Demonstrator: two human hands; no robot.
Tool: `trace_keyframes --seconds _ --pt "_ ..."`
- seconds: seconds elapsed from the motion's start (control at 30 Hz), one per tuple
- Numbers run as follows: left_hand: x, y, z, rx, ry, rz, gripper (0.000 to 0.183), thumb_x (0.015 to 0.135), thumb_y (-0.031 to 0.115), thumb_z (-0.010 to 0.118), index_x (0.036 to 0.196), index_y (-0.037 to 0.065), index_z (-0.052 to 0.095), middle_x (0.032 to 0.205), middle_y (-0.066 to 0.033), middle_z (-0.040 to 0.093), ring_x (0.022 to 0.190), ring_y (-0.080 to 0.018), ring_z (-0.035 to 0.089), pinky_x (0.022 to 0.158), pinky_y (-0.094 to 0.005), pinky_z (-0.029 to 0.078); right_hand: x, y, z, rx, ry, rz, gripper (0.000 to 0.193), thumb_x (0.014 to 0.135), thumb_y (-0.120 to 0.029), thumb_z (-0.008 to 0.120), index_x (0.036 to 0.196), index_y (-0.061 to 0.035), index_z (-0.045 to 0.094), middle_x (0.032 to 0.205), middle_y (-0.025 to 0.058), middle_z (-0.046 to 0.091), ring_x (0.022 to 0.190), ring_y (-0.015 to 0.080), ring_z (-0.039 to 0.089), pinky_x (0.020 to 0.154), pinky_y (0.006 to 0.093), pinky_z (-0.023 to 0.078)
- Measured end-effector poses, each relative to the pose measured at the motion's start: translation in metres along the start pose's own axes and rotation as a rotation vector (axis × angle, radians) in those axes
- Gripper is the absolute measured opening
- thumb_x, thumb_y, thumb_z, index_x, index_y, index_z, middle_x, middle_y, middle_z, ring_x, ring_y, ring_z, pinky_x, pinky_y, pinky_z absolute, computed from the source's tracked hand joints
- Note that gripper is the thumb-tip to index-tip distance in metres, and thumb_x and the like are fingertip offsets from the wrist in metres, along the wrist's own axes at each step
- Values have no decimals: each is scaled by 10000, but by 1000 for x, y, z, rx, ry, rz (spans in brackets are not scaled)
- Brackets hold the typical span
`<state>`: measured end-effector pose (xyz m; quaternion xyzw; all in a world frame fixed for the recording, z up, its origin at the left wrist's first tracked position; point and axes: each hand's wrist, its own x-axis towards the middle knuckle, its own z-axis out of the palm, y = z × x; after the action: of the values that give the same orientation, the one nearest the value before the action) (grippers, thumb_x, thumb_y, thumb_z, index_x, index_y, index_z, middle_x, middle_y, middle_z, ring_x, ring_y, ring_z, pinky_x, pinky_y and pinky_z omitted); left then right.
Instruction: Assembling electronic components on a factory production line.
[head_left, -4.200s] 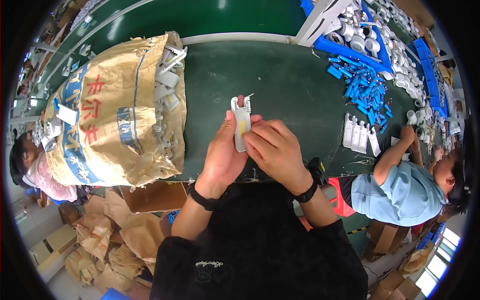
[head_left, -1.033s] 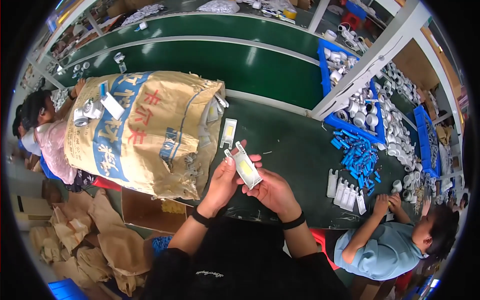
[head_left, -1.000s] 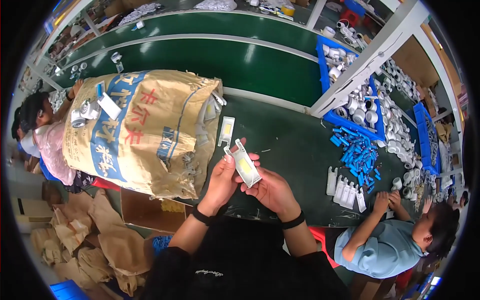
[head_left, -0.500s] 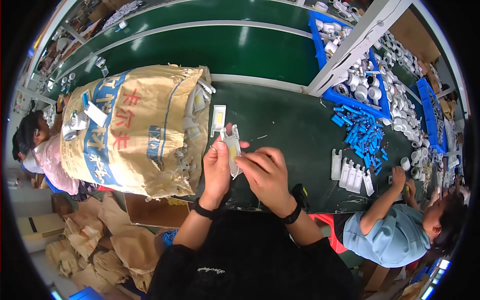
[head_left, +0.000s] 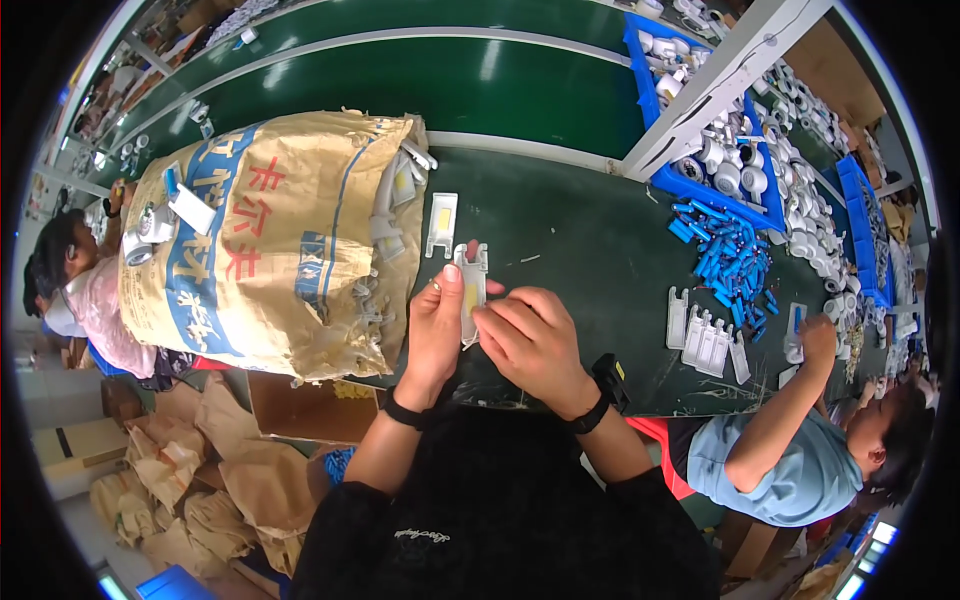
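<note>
My left hand (head_left: 435,325) grips a small white plastic housing (head_left: 469,290) with a yellow strip on it, thumb along its left side. My right hand (head_left: 540,345) has its thumb and fingertips closed at the housing's lower right edge; whether they pinch a thin wire there I cannot make out. Just beyond, a similar white housing (head_left: 441,225) with a yellow patch lies on the dark green table (head_left: 590,260). To the left, a large tan sack (head_left: 270,240) lies on its side, its torn mouth toward my hands, with white plastic pieces showing inside.
Several white housings (head_left: 706,342) lie in a row at right, below a heap of blue cylindrical cells (head_left: 722,255). A blue crate (head_left: 640,75) of white lamp parts stands behind a white post (head_left: 725,85). A co-worker (head_left: 770,450) sits at right. Brown paper bags (head_left: 240,440) lie lower left.
My left thumb has moved up along the housing, which now stands straighter. My right hand stays at its lower edge. The co-worker's hand has shifted, and a white housing with a blue cell shows beside it.
</note>
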<state>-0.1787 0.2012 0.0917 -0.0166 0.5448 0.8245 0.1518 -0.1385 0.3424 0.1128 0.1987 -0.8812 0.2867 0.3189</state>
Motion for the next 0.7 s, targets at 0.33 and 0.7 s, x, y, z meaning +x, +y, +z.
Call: trace_keyframes --seconds 0.33,0.7 --pt "2 -13 -7 113 -70 -26 535 1107 437 472 1354 -9 633 1040 -97 761 882 -115 692 829 -277 566 -7 6 -4 244 39 319 220 716 0 816 905 -95 758 866 27 739 806 234 645 702 349 544" --pt "9 -90 83 646 -265 74 335 1049 315 624 1115 15 757 846 -109 734 803 -157 704 719 -308 532 -94 20 -114 -193 297 471 209 751 60 781 926 -45 736 888 76 703 860 273 632 776 356 513"
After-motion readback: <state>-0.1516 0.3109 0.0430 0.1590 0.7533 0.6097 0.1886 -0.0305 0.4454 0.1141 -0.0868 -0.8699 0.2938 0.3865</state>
